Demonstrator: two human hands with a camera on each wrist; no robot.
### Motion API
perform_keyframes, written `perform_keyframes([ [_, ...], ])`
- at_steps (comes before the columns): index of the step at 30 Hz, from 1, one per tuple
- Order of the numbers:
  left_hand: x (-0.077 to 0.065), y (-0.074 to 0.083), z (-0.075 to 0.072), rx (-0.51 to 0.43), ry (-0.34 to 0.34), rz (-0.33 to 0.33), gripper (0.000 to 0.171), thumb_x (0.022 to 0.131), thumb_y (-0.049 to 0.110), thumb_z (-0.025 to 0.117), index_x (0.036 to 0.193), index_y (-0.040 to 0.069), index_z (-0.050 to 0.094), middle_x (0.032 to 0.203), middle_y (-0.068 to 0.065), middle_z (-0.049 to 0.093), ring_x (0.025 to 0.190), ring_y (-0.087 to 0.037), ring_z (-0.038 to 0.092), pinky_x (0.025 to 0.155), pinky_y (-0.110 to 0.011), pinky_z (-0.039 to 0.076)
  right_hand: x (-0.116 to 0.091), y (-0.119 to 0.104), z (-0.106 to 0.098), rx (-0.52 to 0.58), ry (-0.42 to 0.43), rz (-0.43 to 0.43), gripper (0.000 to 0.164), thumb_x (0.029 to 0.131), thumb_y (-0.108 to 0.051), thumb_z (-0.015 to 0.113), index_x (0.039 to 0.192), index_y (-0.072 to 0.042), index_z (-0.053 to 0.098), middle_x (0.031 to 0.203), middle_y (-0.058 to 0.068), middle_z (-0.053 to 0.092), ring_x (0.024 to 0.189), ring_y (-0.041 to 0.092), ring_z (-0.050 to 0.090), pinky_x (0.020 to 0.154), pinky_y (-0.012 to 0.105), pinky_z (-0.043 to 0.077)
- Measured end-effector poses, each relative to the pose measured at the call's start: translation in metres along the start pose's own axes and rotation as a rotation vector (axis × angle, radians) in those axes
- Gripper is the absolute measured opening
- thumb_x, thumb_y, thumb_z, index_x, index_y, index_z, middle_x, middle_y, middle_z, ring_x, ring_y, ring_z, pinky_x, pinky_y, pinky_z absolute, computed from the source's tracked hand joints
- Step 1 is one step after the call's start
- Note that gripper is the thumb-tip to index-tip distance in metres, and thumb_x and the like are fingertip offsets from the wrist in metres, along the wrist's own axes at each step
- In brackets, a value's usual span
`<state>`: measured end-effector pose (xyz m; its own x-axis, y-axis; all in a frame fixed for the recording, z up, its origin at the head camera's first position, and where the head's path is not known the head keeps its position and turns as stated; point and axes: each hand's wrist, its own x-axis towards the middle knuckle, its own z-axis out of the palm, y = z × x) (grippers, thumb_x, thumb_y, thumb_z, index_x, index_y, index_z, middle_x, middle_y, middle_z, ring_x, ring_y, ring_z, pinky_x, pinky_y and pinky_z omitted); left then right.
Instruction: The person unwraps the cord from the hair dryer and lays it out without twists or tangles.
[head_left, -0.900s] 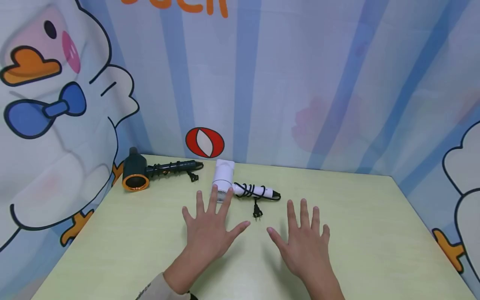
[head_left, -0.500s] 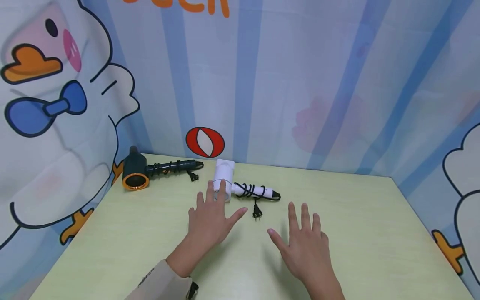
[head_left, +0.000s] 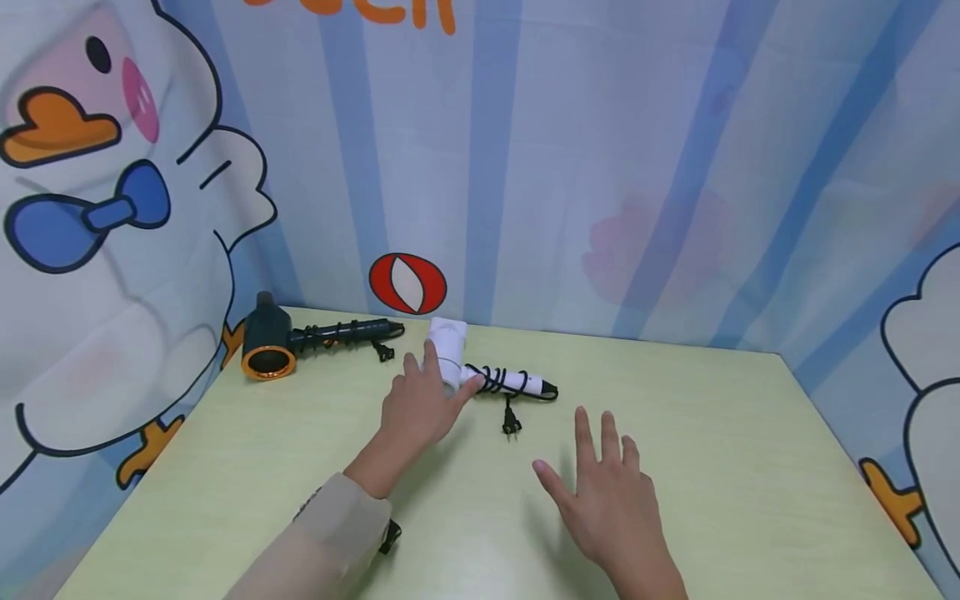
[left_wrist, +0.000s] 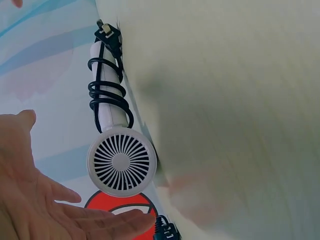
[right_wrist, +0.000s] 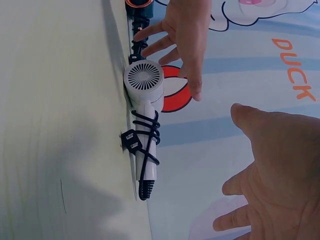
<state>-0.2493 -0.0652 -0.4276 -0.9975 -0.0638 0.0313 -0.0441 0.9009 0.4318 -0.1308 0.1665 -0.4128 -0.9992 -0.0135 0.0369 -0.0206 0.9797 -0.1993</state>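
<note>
The white hair dryer (head_left: 448,343) lies close to the far edge of the bench (head_left: 750,458), left of that edge's middle, its barrel's long axis running from the far edge toward the near one and the round grille (left_wrist: 121,161) facing near. Its straight, slim handle (head_left: 534,384) leaves the barrel close to the grille end and points toward the right edge, roughly parallel to the far edge. The barrel is a smooth, plastic-looking cylinder; the grille's curved slats fan out from a plain hub. A black cord (head_left: 497,380) loops around the handle, and its two-pin plug (head_left: 512,422) lies in front, prongs toward the near edge. The left hand (head_left: 418,404), in a beige sleeve (head_left: 330,533), reaches over the barrel with fingers extended, grasping nothing; whether it touches the dryer cannot be told. The right hand (head_left: 611,500) is spread and holds nothing, over the bench toward its near edge. By the far-left corner lies a dark hair dryer (head_left: 266,333), its glossy orange ring (head_left: 267,377) turned toward the near edge, its cord-wrapped handle pointing right. The bench top is pale with faint grain; behind it hangs a creased, blue-striped fabric backdrop (head_left: 570,167).
</note>
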Motion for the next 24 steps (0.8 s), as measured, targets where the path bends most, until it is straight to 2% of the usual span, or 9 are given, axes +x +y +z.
perform_keyframes([
  [4,0.008,0.002,0.000,-0.015,-0.011,-0.017,0.108,0.089,0.079,0.048,0.162,0.006,0.015,0.151,-0.026,0.038,0.118,-0.044,0.056,0.087,-0.057,0.053,-0.001,-0.001,-0.001,0.002,-0.009,0.006,0.105,0.089,-0.087,0.017,0.163,-0.012,0.018,0.163,0.029,0.021,0.138,0.055,0.035,0.083,0.063,0.051],
  [8,0.014,0.003,0.000,-0.028,-0.021,-0.031,0.108,0.090,0.078,0.047,0.161,0.003,0.015,0.142,-0.026,0.045,0.107,-0.041,0.060,0.080,-0.052,0.054,-0.004,-0.002,-0.003,0.013,-0.015,0.011,0.107,0.087,-0.088,0.014,0.163,-0.014,0.017,0.163,0.028,0.021,0.139,0.055,0.034,0.085,0.063,0.051],
  [12,0.020,0.005,0.000,-0.034,-0.038,-0.047,0.108,0.091,0.077,0.046,0.161,0.001,0.014,0.136,-0.027,0.049,0.100,-0.039,0.062,0.076,-0.049,0.054,-0.007,-0.003,-0.005,0.024,-0.017,0.013,0.106,0.087,-0.088,0.015,0.164,-0.015,0.017,0.163,0.027,0.021,0.140,0.055,0.034,0.087,0.064,0.049],
  [19,0.037,0.003,0.003,-0.082,-0.076,-0.077,0.107,0.092,0.075,0.046,0.159,-0.002,0.013,0.131,-0.028,0.051,0.107,-0.042,0.059,0.083,-0.050,0.052,-0.011,-0.003,-0.006,0.027,0.010,-0.011,0.100,0.092,-0.084,0.021,0.163,-0.014,0.019,0.163,0.028,0.023,0.139,0.055,0.035,0.086,0.063,0.050],
  [24,0.050,-0.001,0.008,-0.110,-0.112,-0.090,0.102,0.095,0.072,0.045,0.156,-0.005,0.018,0.127,-0.026,0.054,0.106,-0.039,0.059,0.086,-0.049,0.051,-0.012,-0.004,-0.007,0.032,0.004,-0.004,0.100,0.092,-0.083,0.022,0.163,-0.013,0.021,0.162,0.028,0.025,0.138,0.054,0.037,0.088,0.064,0.050],
])
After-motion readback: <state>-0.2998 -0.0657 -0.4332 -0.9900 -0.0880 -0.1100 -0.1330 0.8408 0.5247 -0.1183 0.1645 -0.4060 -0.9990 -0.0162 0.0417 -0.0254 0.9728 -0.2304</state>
